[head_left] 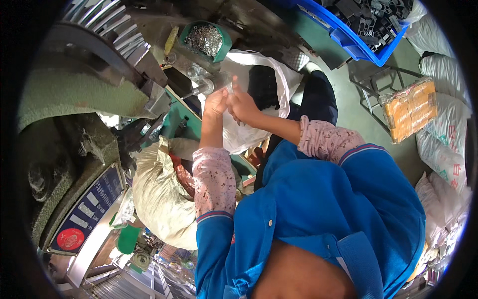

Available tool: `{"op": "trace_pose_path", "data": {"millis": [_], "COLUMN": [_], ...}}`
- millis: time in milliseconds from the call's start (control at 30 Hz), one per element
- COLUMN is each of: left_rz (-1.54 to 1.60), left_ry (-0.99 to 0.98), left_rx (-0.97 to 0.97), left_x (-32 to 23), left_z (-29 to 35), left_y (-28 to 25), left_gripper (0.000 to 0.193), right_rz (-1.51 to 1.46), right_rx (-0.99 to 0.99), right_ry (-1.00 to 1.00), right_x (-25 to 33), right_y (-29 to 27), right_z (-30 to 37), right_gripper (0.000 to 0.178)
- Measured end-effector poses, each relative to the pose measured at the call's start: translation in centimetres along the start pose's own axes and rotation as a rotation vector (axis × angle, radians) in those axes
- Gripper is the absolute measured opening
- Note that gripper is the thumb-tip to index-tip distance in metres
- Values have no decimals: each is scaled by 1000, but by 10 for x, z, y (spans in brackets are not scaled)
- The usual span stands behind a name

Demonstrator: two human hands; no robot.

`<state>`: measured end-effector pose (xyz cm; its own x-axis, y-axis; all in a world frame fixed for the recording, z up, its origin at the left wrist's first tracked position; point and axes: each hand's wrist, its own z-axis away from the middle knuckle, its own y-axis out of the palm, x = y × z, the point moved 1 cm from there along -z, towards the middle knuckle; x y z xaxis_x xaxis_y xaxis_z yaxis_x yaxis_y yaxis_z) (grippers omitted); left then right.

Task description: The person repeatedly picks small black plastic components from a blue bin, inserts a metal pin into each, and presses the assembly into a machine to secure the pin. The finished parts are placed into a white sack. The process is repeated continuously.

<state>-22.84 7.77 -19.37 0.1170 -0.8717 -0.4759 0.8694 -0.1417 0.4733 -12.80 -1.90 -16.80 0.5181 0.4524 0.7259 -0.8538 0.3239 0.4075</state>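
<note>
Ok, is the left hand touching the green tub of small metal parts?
Apart. The head view shows it: the left hand is lower in the picture than the green tub, with a plain gap between them.

blue crate [360,46] cropped, grey cylinder [220,80] seemingly blurred

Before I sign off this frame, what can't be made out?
Head view: whether the left hand and right hand hold anything; the hands themselves cover the grip.
Head view: shapes of the metal pieces in the green tub; too small.
Head view: the rest of the blue crate; cut off by the top edge.
</note>
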Motion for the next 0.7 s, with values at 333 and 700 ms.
{"op": "trace_pose_path", "data": {"millis": [333,700], "left_rz": [7,-62], "left_ry": [109,52], "left_rx": [-161,-278], "left_x": [5,5], "left_z": [-9,0], "left_y": [3,23], "left_gripper": [18,27], "right_rz": [508,648], "right_rx": [174,485], "right_ry": [20,97], "right_x": [24,-102], "right_y": [-25,-37], "right_z": [-11,-1], "right_gripper": [74,15]}}
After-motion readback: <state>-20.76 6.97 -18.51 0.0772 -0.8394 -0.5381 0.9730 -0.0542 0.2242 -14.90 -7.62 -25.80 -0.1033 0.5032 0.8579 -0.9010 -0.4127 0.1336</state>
